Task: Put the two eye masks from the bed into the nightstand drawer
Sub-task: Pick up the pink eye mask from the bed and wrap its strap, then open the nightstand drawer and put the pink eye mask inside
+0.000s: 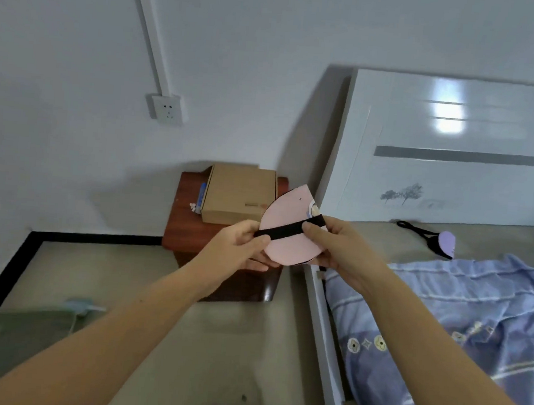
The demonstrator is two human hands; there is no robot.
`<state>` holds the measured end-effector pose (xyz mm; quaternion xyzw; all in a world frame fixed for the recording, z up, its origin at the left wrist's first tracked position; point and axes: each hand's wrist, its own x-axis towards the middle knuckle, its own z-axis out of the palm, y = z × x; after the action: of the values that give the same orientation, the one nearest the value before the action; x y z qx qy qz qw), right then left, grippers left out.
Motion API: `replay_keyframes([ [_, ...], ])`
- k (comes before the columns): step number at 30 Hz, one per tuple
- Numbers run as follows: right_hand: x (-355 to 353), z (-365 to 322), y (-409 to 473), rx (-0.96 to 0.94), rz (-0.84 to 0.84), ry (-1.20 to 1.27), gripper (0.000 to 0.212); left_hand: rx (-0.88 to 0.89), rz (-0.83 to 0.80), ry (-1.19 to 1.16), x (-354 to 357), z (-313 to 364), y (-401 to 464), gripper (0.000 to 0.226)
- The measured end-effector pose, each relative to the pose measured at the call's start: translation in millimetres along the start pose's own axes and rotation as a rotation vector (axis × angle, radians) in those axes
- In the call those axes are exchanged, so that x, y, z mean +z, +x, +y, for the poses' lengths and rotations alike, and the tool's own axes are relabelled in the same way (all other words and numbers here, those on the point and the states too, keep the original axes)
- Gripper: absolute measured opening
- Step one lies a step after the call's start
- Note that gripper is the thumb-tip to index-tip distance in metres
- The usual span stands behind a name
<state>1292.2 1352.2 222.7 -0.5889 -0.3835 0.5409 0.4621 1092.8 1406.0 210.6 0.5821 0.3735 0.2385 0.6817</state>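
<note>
Above the nightstand (190, 225), you hold the pink eye mask (289, 232) between both hands: your left hand (239, 248) pinches its black strap (284, 231) and lower edge, your right hand (339, 243) grips the strap's other end. Well apart, the purple eye mask (446, 243) lies on the bed (474, 314).

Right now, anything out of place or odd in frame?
Nothing damaged or spilled. The pink eye mask is held folded between the left hand and right hand above the nightstand. The purple eye mask lies on the bed, strap trailing loose.
</note>
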Motion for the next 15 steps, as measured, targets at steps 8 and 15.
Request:
replay_keyframes([
  [8, 28.9, 123.7, 69.3, 0.337, -0.065, -0.227, 0.009, -0.341, 0.212, 0.066, -35.4, -113.7, 25.7, 0.017],
  [15, 48.2, 232.4, 158.2, 0.518, -0.042, -0.67, 0.011, -0.722, 0.277, -0.009, -120.5, -219.3, 91.5, 0.027],
])
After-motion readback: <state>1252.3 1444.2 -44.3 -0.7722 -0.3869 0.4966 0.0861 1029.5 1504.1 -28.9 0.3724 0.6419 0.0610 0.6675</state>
